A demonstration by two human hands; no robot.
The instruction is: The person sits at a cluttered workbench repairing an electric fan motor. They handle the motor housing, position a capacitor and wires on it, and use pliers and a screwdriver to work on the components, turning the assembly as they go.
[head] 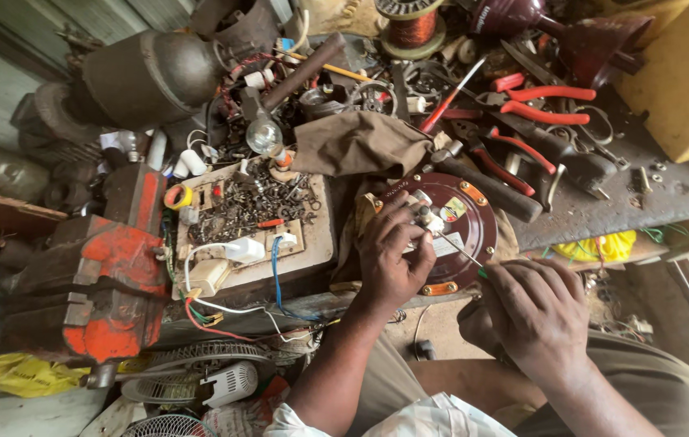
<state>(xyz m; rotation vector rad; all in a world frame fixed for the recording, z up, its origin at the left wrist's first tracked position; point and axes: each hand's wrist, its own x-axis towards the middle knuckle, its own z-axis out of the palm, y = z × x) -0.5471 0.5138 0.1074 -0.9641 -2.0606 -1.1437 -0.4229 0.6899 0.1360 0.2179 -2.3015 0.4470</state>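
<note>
Maroon disc (466, 222) lay flat at front edge of surface (603, 214), round, with orange tabs on rim. Looked rigid metal, fairly heavy; rim safest place to hold, small white parts in middle likely fragile. Left hand (389, 259) rested on disc, fingers pinching white part (423, 214) near centre. Right hand (538, 311) just off rim, fingers closed round thin screwdriver (459, 249), tip aimed at centre. Brown cloth (356, 142) just behind disc. Red pliers (538, 101) further back. Orange vise (106, 275) well left.
</note>
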